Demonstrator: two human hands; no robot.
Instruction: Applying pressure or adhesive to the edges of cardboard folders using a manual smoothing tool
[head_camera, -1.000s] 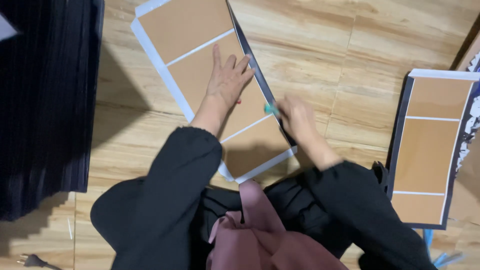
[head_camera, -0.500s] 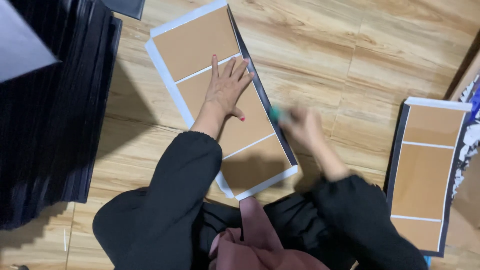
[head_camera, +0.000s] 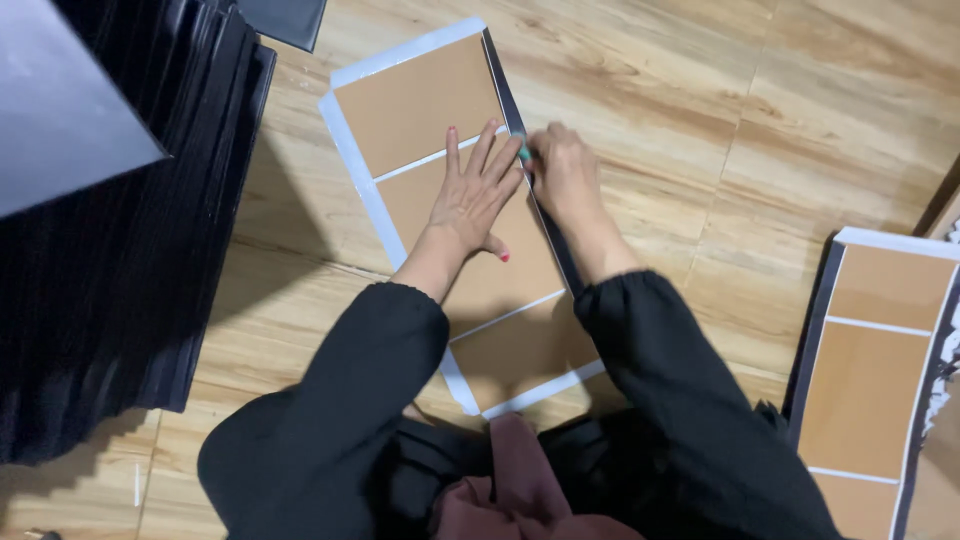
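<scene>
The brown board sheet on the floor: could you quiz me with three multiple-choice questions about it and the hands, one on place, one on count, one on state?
1. Where does the stack of black sheets lie?
A. left of the board sheet
B. on it
C. right of it

2. How many brown panels does the second sheet show?
A. one
B. three
C. six

3. How is the left hand?
A. fisted
B. lifted
C. flat, fingers spread

Answers: 1 A, it fills the left edge. 2 B, white gaps divide three. 3 C, palm down, while the right hand works the dark edge.
</scene>
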